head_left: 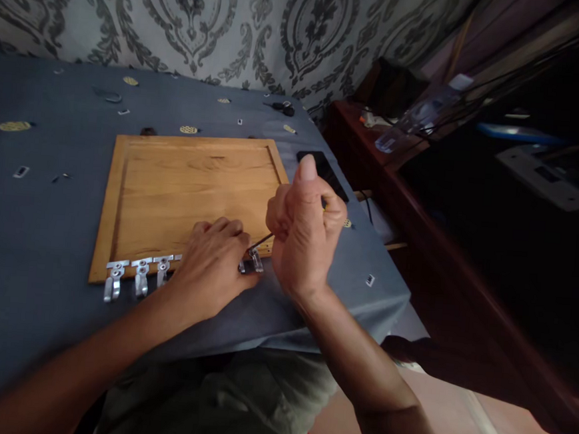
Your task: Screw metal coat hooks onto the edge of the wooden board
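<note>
A framed wooden panel (192,182) lies flat on the blue patterned cloth. Along its near edge several metal hinges (142,275) are fixed in a row at the left. My right hand (306,225) is closed round a screwdriver, whose thin shaft (261,242) slants down to a hinge (252,263) near the panel's near right corner. Most of the handle is hidden in my fist. My left hand (216,261) rests over the near edge, its fingers bent on the panel, and its thumb and forefinger hold that same hinge.
Beyond the panel's right side lies a dark phone (323,173). Keys (282,108) sit near the cloth's far edge. A reddish-brown desk (397,182) at the right bears a clear bottle (422,114), cables and a blue object. A patterned curtain (259,27) hangs behind.
</note>
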Action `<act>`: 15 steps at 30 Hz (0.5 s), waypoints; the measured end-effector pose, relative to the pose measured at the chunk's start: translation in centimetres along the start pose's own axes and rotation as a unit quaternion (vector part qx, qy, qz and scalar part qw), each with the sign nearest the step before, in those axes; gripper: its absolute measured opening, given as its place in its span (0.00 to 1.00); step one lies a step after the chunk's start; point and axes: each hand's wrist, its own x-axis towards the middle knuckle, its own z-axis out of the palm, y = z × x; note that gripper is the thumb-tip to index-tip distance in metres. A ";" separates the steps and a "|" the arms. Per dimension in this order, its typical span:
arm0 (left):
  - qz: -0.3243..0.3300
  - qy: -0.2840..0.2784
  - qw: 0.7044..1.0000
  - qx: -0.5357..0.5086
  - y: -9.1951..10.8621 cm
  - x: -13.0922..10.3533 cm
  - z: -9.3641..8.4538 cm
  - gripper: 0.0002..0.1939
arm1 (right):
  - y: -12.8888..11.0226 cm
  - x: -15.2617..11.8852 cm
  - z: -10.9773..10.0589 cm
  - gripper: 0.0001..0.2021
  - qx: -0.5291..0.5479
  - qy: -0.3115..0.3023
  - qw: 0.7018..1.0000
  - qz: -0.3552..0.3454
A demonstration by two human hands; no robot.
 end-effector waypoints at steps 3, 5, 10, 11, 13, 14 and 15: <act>-0.007 -0.018 1.000 -0.007 0.1 0.1 -0.2 0.10 | -0.4 0.3 -0.4 0.28 0.021 -0.042 0.999 0.013; -0.008 -0.027 1.000 -0.010 0.1 0.1 -0.4 0.10 | -0.7 0.6 -0.8 0.29 0.042 -0.085 0.995 0.028; -0.011 -0.026 0.999 -0.020 0.3 0.2 -0.5 0.10 | -0.3 1.4 -2.0 0.27 0.117 -0.179 0.976 0.041; -0.012 -0.027 0.999 -0.022 0.3 0.2 -0.5 0.10 | -0.1 1.6 -2.2 0.26 0.138 -0.200 0.969 0.039; -0.014 -0.030 0.999 -0.025 0.3 0.3 -0.5 0.10 | 0.2 2.0 -2.4 0.25 0.175 -0.237 0.955 0.045; -0.015 -0.031 0.999 -0.024 0.3 0.3 -0.5 0.10 | 0.3 2.2 -2.4 0.26 0.186 -0.250 0.949 0.053; -0.015 -0.032 0.999 -0.023 0.3 0.3 -0.5 0.10 | 0.3 2.3 -2.4 0.26 0.195 -0.259 0.944 0.063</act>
